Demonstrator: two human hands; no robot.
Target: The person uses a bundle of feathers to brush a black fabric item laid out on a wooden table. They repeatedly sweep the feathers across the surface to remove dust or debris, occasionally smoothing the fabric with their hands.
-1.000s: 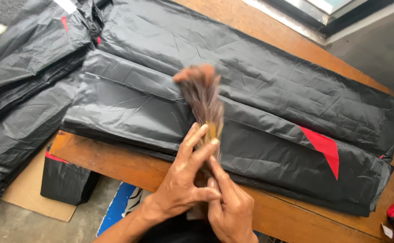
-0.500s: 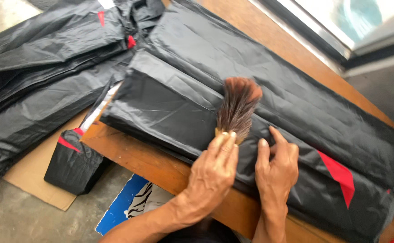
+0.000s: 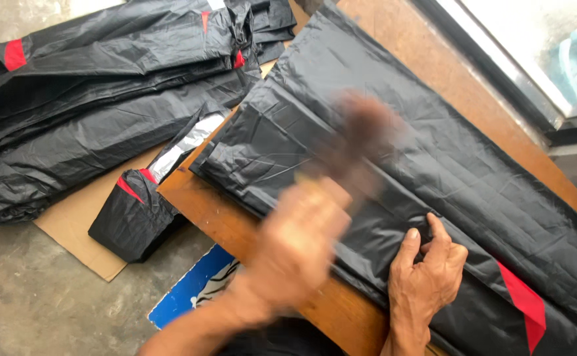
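Note:
A long folded black plastic sheet with a red patch lies across a wooden table. My left hand is blurred with motion and grips a brown bristle brush whose tuft hovers over the sheet's near half. My right hand rests on the sheet's front fold near the table's edge, fingers curled and pressing the plastic.
More black plastic sheets with red patches lie piled on the concrete floor at the left, partly on a flat cardboard piece. A small folded black bundle leans by the table corner. A blue printed item lies below. A window frame runs at the right.
My left hand has swung the brush, now blurred, over the sheet. My right hand has slid right along the front fold and curled its fingers. The view has shifted left.

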